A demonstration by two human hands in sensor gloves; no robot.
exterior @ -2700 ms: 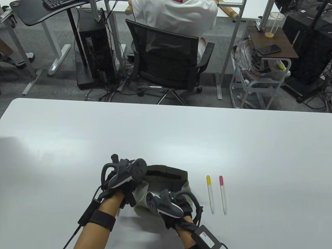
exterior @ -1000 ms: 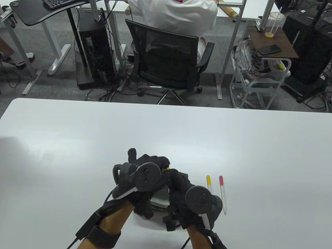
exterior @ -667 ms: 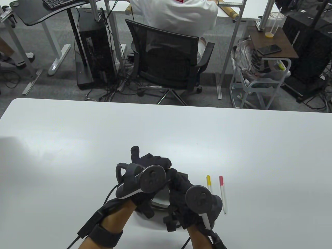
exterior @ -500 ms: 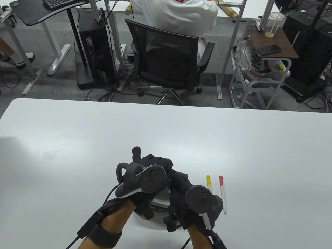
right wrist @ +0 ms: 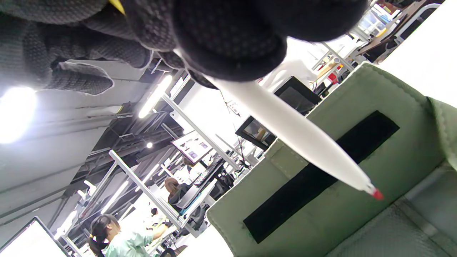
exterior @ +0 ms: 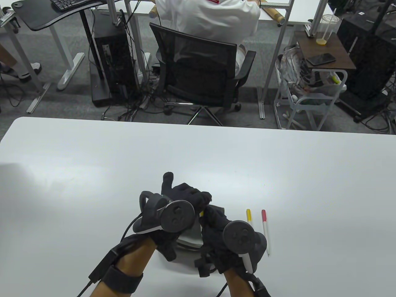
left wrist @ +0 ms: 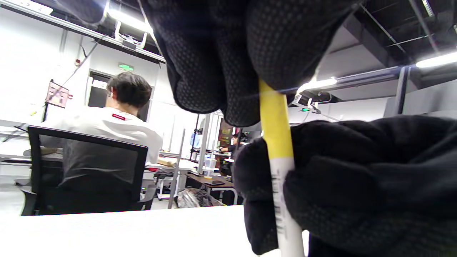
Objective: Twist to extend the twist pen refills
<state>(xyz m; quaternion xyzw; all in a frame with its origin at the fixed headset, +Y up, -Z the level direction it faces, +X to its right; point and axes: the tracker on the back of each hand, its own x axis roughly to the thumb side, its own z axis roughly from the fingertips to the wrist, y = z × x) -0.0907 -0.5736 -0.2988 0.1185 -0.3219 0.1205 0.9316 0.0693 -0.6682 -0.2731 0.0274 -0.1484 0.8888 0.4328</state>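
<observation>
Both hands hold one twist pen upright above the pouch. My left hand (exterior: 198, 198) grips its yellow top (left wrist: 273, 121). My right hand (exterior: 213, 221) grips the white barrel (left wrist: 287, 221) just below. A sliver of the yellow top shows between the hands in the table view (exterior: 201, 213). In the right wrist view the barrel (right wrist: 285, 125) tapers to a small red tip (right wrist: 376, 194) that sticks out. Two more pens lie on the table to the right: a yellow-topped one (exterior: 250, 230) and a red-topped one (exterior: 265, 232).
A grey-green pouch (exterior: 188, 238) lies under the hands; its open flap with a black strip (right wrist: 321, 178) shows in the right wrist view. The white table (exterior: 92, 185) extends far and wide. A person on an office chair (exterior: 201, 71) sits beyond the far edge.
Earlier both hands were at the pouch; now they hold a pen above it. Over the last second my left hand has turned and shifted slightly right. My right hand barely moved.
</observation>
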